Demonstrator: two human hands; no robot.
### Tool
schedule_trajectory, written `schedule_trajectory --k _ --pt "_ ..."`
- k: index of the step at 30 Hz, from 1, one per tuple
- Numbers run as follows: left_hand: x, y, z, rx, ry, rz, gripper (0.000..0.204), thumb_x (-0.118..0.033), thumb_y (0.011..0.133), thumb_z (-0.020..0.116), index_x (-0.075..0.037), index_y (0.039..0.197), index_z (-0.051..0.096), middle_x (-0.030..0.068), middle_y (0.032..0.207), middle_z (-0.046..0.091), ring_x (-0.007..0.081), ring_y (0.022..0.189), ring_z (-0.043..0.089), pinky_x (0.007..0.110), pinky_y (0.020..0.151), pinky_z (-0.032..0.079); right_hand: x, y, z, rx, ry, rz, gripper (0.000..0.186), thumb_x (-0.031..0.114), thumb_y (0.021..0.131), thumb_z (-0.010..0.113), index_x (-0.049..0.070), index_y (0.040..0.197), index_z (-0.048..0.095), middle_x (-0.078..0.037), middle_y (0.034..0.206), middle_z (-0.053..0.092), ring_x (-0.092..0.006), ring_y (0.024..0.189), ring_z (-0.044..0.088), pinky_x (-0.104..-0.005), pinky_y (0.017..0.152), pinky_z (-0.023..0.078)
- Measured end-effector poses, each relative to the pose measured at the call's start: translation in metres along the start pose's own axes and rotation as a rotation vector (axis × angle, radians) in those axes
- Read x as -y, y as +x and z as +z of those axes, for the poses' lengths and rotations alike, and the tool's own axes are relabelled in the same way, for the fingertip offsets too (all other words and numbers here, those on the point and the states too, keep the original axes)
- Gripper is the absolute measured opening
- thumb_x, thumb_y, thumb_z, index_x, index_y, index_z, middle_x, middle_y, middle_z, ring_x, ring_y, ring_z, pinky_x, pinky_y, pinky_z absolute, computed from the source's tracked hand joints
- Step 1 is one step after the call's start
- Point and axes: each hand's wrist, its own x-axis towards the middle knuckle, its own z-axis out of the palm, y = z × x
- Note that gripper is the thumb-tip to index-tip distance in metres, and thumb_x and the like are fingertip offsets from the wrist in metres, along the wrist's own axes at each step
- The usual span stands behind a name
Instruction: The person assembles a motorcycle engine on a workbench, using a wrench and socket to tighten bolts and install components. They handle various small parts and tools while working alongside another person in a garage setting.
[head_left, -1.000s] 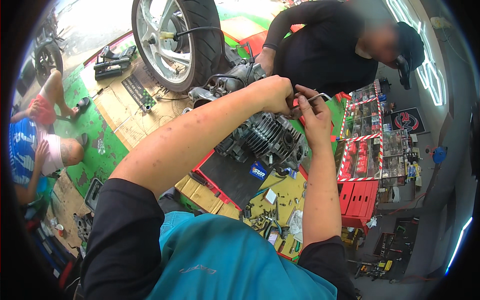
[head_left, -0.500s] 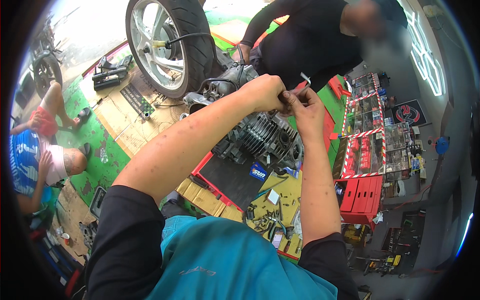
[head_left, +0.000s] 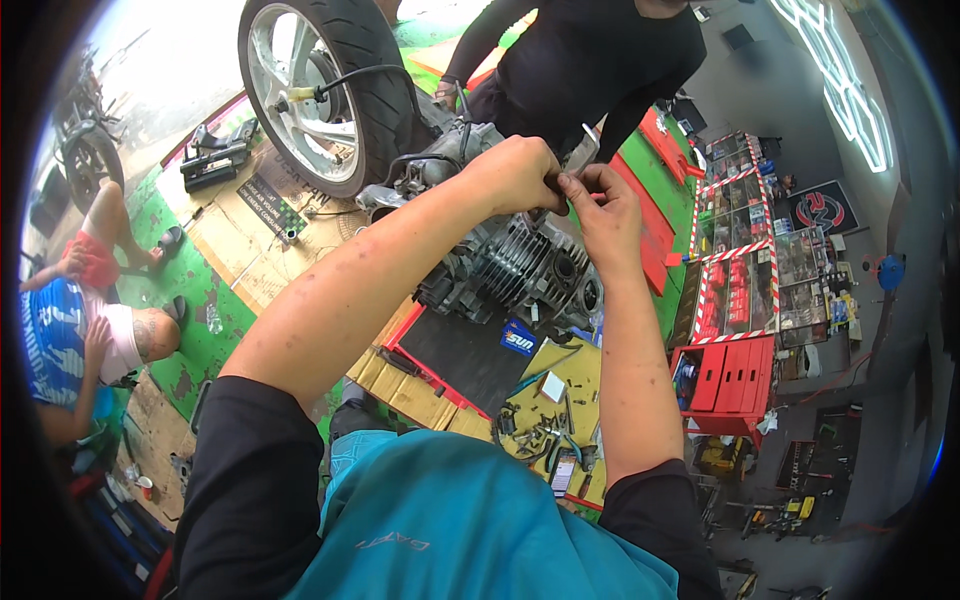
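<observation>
My left hand (head_left: 515, 178) and my right hand (head_left: 606, 215) meet above the engine (head_left: 520, 265), fingers bent and pinched together. A thin, silvery, blade-like metal piece (head_left: 582, 152) sticks up from between them, its lower end hidden by the fingers of my right hand. What my left fingertips grip is hidden behind the knuckles. Below the hands, the grey engine shows its cooling fins and round open ports. It sits next to a black mat (head_left: 455, 350) on a red-edged stand.
A motorcycle wheel (head_left: 318, 100) stands left of the engine. Tools and small parts lie on a yellow board (head_left: 555, 400) nearer me. Across from me is a person in black (head_left: 590, 70); another sits at far left (head_left: 65, 330). Red drawers (head_left: 728, 385) stand at right.
Both hands have shifted slightly left. The metal piece has turned and shows more of its flat side. The person in black has moved left, one arm now lowered beside the red panel.
</observation>
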Motion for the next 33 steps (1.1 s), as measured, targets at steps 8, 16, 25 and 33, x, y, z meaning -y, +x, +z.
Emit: schedule_trajectory --k 8,16,25,33 --pt "-0.006 0.001 0.007 -0.042 0.061 0.049 0.028 -0.028 0.077 0.084 -0.005 0.093 0.082 0.0153 0.081 0.077 0.0291 0.076 0.075 0.039 0.074 0.059 -0.003 -0.013 -0.018 -0.032 0.22 0.01 0.031 0.02 0.096 0.078 0.002 0.12 0.07 -0.003 0.094 0.069 -0.0091 0.08 0.065 -0.0272 0.072 0.054" --pt "-0.016 -0.004 0.02 -0.059 0.142 -0.054 0.025 -0.021 0.09 0.08 0.002 0.1 0.08 0.0104 0.087 0.078 0.013 0.079 0.069 0.03 0.077 0.053 -0.058 -0.144 -0.067 -0.364 0.654 0.175 0.027 0.018 0.103 0.066 -0.001 0.123 0.067 -0.006 0.101 0.068 -0.0128 0.093 0.065 -0.0273 0.084 0.05" --pt "-0.031 -0.017 0.035 -0.187 0.09 -0.253 0.027 -0.013 0.099 0.071 0.008 0.117 0.074 0.0139 0.094 0.079 0.0162 0.088 0.075 0.028 0.084 0.06 -0.178 -0.366 -0.072 -0.561 0.516 0.673 0.034 0.029 0.106 0.059 -0.004 0.113 0.064 -0.009 0.095 0.062 -0.0172 0.083 0.06 -0.0322 0.078 0.047" --pt "-0.033 -0.021 0.051 -0.427 0.153 -0.323 0.023 -0.002 0.095 0.075 0.008 0.116 0.07 0.0196 0.103 0.078 0.0216 0.091 0.078 0.03 0.081 0.064 -0.21 -0.484 -0.051 -0.327 0.573 1.009 0.032 0.032 0.109 0.049 0.002 0.104 0.06 -0.004 0.083 0.054 -0.0133 0.074 0.052 -0.0311 0.069 0.043"
